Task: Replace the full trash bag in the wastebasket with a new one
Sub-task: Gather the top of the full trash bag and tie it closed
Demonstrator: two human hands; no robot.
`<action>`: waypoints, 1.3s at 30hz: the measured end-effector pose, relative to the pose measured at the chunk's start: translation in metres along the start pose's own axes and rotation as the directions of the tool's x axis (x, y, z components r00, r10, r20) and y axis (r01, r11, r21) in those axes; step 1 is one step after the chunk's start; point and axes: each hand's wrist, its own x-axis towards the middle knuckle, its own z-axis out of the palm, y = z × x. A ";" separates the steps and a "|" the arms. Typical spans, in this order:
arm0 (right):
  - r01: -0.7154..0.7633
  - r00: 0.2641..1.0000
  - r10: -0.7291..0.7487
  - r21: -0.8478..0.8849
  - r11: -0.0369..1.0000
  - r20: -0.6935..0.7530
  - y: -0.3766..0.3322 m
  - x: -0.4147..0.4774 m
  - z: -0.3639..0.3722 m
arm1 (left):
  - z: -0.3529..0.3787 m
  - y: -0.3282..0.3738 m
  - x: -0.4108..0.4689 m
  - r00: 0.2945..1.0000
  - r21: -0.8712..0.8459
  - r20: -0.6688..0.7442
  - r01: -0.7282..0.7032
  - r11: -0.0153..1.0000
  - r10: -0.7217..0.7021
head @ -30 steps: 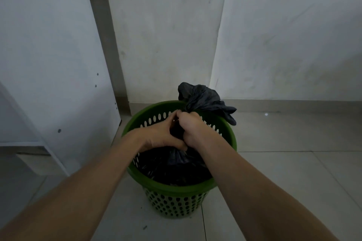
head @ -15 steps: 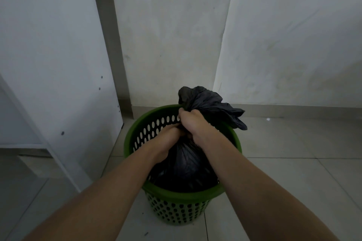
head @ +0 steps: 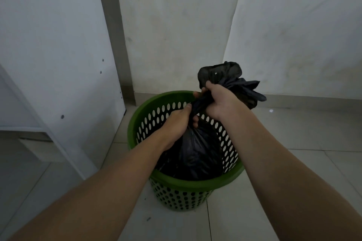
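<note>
Looks like a plain room corner in a home, dim and bare. Pale floor tiles (head: 305,164) run out toward three o'clock, scuffed white walls (head: 176,25) meet at twelve with a low skirting strip (head: 313,100) along their foot. At nine o'clock stands a white cabinet panel (head: 54,45). A green perforated wastebasket (head: 182,197) sits on the tiles, dead centre.

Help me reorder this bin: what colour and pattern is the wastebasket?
Green wastebasket, its wall perforated with oval holes; head view.
</note>
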 end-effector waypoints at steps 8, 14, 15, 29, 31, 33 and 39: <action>0.481 0.724 -0.501 -0.867 -0.127 0.475 -0.021 -0.036 -0.035 | 0.000 0.007 -0.001 0.981 -0.251 0.032 0.194 0.948 -0.193; 0.558 0.657 -0.011 -0.496 -0.665 0.754 0.008 -0.003 -0.047 | 0.002 0.003 -0.002 0.992 -0.045 0.034 0.120 0.992 -0.118; 0.554 0.658 -0.016 -0.498 -0.667 0.753 0.006 0.002 -0.046 | 0.002 0.002 0.002 0.993 -0.008 0.043 0.112 0.994 -0.112; 0.568 0.616 -0.201 -0.606 -0.557 0.762 -0.022 0.022 -0.013 | -0.005 0.001 0.009 0.986 -0.048 0.108 -0.122 0.991 0.126; 0.565 0.603 -0.250 -0.627 -0.536 0.757 -0.015 0.027 -0.018 | -0.004 0.001 0.009 0.991 -0.274 0.118 -0.028 0.961 0.062; 0.529 0.623 -0.299 -0.670 -0.521 0.723 -0.009 0.034 -0.029 | -0.002 0.000 0.010 0.997 -0.351 0.073 0.011 0.936 0.016; 0.413 0.606 -0.451 -0.744 -0.525 0.655 -0.015 0.041 -0.056 | -0.001 0.008 0.014 0.989 -0.225 0.147 0.007 0.974 0.026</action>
